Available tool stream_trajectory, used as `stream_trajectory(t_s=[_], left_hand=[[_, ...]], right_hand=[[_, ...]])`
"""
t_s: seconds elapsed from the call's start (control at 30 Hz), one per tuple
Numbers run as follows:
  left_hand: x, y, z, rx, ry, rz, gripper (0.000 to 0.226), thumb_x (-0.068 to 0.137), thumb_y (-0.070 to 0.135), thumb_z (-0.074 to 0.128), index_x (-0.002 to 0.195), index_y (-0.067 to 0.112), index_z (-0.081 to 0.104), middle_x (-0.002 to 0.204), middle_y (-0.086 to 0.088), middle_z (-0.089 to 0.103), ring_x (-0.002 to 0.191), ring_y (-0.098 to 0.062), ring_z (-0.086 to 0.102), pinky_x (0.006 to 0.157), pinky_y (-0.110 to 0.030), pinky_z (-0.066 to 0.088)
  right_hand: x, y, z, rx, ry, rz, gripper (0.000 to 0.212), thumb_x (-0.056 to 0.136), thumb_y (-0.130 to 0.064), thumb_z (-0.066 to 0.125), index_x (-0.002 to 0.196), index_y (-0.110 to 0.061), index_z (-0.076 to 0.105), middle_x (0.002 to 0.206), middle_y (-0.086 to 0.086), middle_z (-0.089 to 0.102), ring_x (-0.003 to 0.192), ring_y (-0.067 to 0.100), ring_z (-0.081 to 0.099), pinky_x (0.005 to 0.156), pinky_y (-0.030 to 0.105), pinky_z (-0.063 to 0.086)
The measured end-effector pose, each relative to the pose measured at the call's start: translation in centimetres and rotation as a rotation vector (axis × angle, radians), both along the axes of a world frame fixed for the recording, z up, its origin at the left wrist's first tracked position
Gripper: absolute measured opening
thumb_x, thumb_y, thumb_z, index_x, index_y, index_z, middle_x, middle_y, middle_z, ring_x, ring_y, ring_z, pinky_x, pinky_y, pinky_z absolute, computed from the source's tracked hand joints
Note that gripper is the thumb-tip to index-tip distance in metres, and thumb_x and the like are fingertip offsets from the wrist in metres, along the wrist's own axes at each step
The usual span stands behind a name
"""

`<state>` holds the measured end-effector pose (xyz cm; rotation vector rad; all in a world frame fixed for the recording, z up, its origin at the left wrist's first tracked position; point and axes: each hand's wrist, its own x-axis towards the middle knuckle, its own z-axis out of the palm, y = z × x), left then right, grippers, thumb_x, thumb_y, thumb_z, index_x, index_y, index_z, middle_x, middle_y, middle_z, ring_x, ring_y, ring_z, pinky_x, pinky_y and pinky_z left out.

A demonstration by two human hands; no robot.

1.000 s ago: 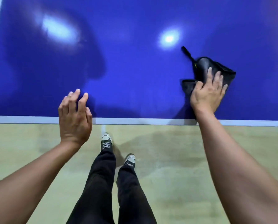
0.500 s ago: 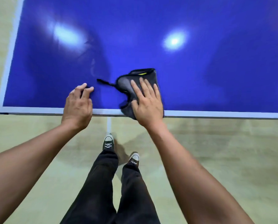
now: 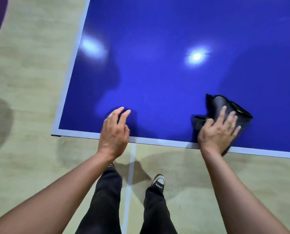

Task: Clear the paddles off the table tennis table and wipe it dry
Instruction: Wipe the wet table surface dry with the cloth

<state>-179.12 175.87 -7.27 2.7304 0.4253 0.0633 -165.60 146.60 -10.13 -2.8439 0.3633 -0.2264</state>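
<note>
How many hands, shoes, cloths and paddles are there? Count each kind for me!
Bare hands: 2, the left hand and the right hand
Black-and-white canvas shoes: 2, one in full view, one half hidden by the left arm
Black fabric wiping cloth: 1
Paddles: 0
Total: 5

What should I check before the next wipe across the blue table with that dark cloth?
1. Cloth under the hand: ok. The right hand presses flat on the dark cloth.
2. Cloth fully on the table: not ok. One corner hangs past the near edge.
3. Paddles out of the way: ok in the part shown; the rest is out of view.
4. Left hand apart from the cloth: ok. It holds nothing, by the near edge.
5. Table dry: cannot tell; only lamp glare shows.
</note>
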Motion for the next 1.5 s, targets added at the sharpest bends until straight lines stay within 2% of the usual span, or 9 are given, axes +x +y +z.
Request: stream_trajectory(t_s=[0.2, 0.37, 0.53, 0.67, 0.87, 1.03, 1.1, 1.33, 1.5], left_hand=[[-1.8, 12.1, -0.3, 0.044, -0.025, 0.156, 0.049, 0.095, 0.02, 0.041, 0.142, 0.009, 0.05, 0.147, -0.016, 0.045, 0.13, -0.037, 0.046, 0.107, -0.048, 0.035], [-2.2, 21.0, 0.8, 0.023, -0.099, 0.269, 0.051, 0.091, 0.017, 0.04, 0.14, 0.007, 0.049, 0.144, -0.019, 0.047, 0.131, -0.038, 0.044, 0.108, -0.05, 0.034], [-0.8, 26.4, 1.3, -0.02, -0.141, 0.313, 0.047, 0.092, 0.012, 0.04, 0.137, 0.003, 0.049, 0.137, -0.021, 0.051, 0.13, -0.039, 0.046, 0.11, -0.048, 0.034], [1.3, 25.8, 0.3, -0.052, -0.082, 0.145, 0.051, 0.095, 0.018, 0.034, 0.141, 0.006, 0.048, 0.142, -0.019, 0.05, 0.13, -0.037, 0.046, 0.11, -0.047, 0.034], [1.7, 23.4, -0.7, -0.117, -0.056, 0.051, 0.046, 0.095, 0.016, 0.034, 0.135, 0.008, 0.056, 0.144, -0.013, 0.052, 0.123, -0.034, 0.056, 0.099, -0.048, 0.043], [-0.1, 23.4, -0.8, -0.069, -0.028, 0.026, 0.052, 0.09, 0.009, 0.038, 0.14, 0.009, 0.054, 0.152, -0.012, 0.046, 0.119, -0.034, 0.056, 0.096, -0.048, 0.043], [-0.9, 23.4, -0.8, -0.02, 0.003, 0.015, 0.057, 0.088, 0.005, 0.04, 0.144, 0.009, 0.051, 0.155, -0.011, 0.043, 0.118, -0.036, 0.056, 0.095, -0.047, 0.042], [-1.7, 23.3, -0.5, 0.063, 0.105, -0.041, 0.062, 0.087, 0.006, 0.038, 0.149, 0.004, 0.043, 0.158, -0.013, 0.041, 0.14, -0.036, 0.044, 0.11, -0.049, 0.039], [-0.7, 23.1, -0.2, 0.119, 0.095, -0.044, 0.051, 0.089, 0.009, 0.04, 0.138, 0.003, 0.053, 0.146, -0.018, 0.05, 0.127, -0.041, 0.052, 0.102, -0.052, 0.041]], right_hand=[[-1.1, 21.8, 0.5, -0.033, -0.002, 0.405, 0.071, 0.091, -0.039, 0.039, 0.159, -0.021, 0.032, 0.166, 0.013, 0.027, 0.154, 0.027, 0.024, 0.126, 0.051, 0.011], [-8.8, 39.2, 1.1, 0.095, 0.071, 0.797, 0.074, 0.088, -0.037, 0.046, 0.159, -0.02, 0.033, 0.166, 0.011, 0.025, 0.156, 0.025, 0.017, 0.126, 0.051, 0.01], [-12.1, 41.8, 1.3, 0.066, 0.128, 0.948, 0.07, 0.091, -0.038, 0.041, 0.159, -0.024, 0.033, 0.167, 0.007, 0.024, 0.155, 0.021, 0.017, 0.126, 0.049, 0.012], [-8.4, 33.8, 1.8, 0.055, 0.081, 0.727, 0.072, 0.087, -0.033, 0.049, 0.157, -0.028, 0.037, 0.166, 0.003, 0.03, 0.154, 0.018, 0.023, 0.126, 0.048, 0.016], [1.8, 16.0, 1.3, -0.035, 0.125, 0.021, 0.07, 0.091, -0.041, 0.034, 0.16, -0.026, 0.03, 0.166, 0.008, 0.028, 0.154, 0.024, 0.023, 0.125, 0.052, 0.012], [5.9, 18.9, 1.3, 0.005, 0.118, -0.245, 0.074, 0.091, -0.046, 0.028, 0.161, -0.023, 0.024, 0.168, 0.013, 0.021, 0.156, 0.026, 0.015, 0.126, 0.053, 0.004], [5.9, 23.6, 1.2, -0.012, 0.102, -0.11, 0.075, 0.092, -0.047, 0.03, 0.162, -0.02, 0.023, 0.167, 0.015, 0.02, 0.156, 0.028, 0.015, 0.126, 0.054, 0.005], [2.7, 45.1, 1.5, -0.077, 0.069, 0.859, 0.072, 0.09, -0.043, 0.038, 0.16, -0.024, 0.03, 0.167, 0.009, 0.024, 0.155, 0.024, 0.018, 0.126, 0.051, 0.006], [5.8, 42.1, 2.1, -0.071, 0.102, 1.017, 0.067, 0.093, -0.041, 0.042, 0.159, -0.032, 0.032, 0.166, 0.001, 0.028, 0.155, 0.016, 0.019, 0.126, 0.044, 0.006]])
